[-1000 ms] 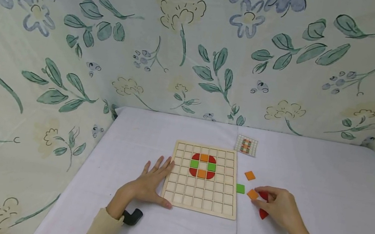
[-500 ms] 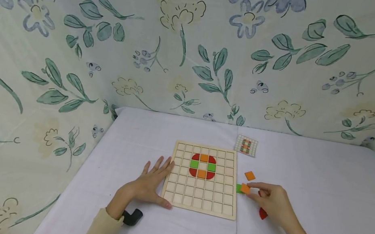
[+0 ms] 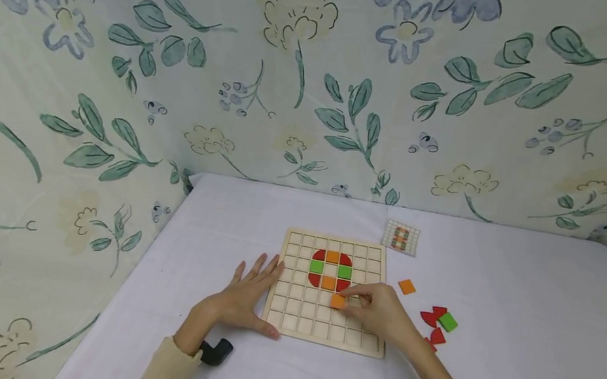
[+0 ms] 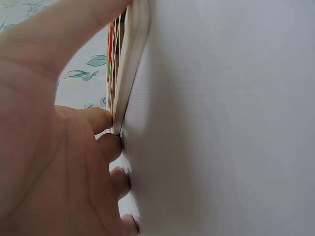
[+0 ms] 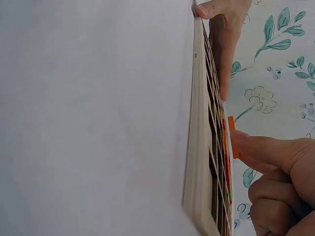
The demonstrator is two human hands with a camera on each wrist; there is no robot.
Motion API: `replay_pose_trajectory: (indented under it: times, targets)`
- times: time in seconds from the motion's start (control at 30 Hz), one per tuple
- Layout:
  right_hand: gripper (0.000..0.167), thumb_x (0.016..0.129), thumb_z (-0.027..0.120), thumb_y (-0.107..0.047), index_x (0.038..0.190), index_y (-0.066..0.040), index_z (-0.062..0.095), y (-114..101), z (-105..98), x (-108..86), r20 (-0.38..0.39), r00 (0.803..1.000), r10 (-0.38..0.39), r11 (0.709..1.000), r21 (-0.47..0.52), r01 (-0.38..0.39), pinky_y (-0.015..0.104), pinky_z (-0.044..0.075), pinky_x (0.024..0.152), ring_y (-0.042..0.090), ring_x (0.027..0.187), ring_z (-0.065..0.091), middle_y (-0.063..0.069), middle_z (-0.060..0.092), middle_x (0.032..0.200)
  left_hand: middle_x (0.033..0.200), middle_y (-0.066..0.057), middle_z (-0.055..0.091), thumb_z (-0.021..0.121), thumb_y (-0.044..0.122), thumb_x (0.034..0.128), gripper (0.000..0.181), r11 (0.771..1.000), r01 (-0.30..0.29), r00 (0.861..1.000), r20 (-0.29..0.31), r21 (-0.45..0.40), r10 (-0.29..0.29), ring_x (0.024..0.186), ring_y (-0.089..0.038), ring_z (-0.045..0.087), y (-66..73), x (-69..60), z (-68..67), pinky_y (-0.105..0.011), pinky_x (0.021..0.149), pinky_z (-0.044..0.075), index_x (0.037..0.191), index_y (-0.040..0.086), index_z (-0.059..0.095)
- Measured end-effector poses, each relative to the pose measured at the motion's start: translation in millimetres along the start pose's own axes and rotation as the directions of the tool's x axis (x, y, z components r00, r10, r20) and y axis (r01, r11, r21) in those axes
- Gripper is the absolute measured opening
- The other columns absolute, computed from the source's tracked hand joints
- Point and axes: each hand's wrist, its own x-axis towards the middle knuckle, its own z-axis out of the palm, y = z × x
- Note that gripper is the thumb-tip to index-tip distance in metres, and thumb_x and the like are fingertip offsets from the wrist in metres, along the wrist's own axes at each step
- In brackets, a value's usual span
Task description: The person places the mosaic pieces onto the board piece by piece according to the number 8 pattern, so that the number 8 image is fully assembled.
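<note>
A square wooden grid board (image 3: 292, 307) lies on the table. Red rounded corner tiles, orange tiles (image 3: 332, 257) and green tiles (image 3: 317, 266) form a ring on it around a bare cell. My left hand (image 3: 242, 299) has its fingers spread against the board's left side, its thumb at the lower left corner. Between thumb and index finger my right hand (image 3: 376, 310) pinches an orange square tile (image 3: 338, 301), just below the ring's lower right. In the right wrist view this orange tile (image 5: 233, 137) stands slightly off the board's surface.
A small pattern card (image 3: 400, 237) lies past the board's back right corner. To the right are a loose orange tile (image 3: 406, 287), several red tiles (image 3: 438, 336) and a green tile (image 3: 448, 322). Patterned cloth hangs behind the table.
My right hand has picked the orange tile off the table and carried it left over the board. Loose red and green tiles it covered now show. My left hand stays put.
</note>
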Motion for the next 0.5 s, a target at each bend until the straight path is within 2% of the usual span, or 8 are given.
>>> replay_pose_trajectory:
  times: [0.23,0.5]
  targets:
    - [0.025,0.084,0.087,-0.013,0.108,-0.012,0.082,-7.0,11.4,10.4,0.027,0.999,0.027,0.999,0.022,-0.028,0.018,0.022,0.046,0.009,0.048,0.03,-0.005,0.036,0.054,0.176,-0.006,-0.006,0.087,0.064,0.0714,0.138,1.0,0.014,1.0,0.012,0.022,-0.014,0.163,-0.034,-0.012,-0.6,1.7,2.2,-0.067,0.127,-0.007,0.168,0.012,0.003]
    - [0.023,0.082,0.088,-0.012,0.104,-0.009,0.082,-7.1,12.9,11.6,-0.016,0.999,0.04,0.999,0.032,-0.039,0.02,0.02,0.046,0.011,0.049,0.029,-0.003,0.036,0.054,0.176,-0.007,-0.005,0.088,0.064,0.0707,0.138,1.0,0.008,1.0,0.007,0.008,-0.008,0.163,-0.034,-0.012,-0.2,1.3,1.1,-0.067,0.127,-0.008,0.168,0.012,0.004]
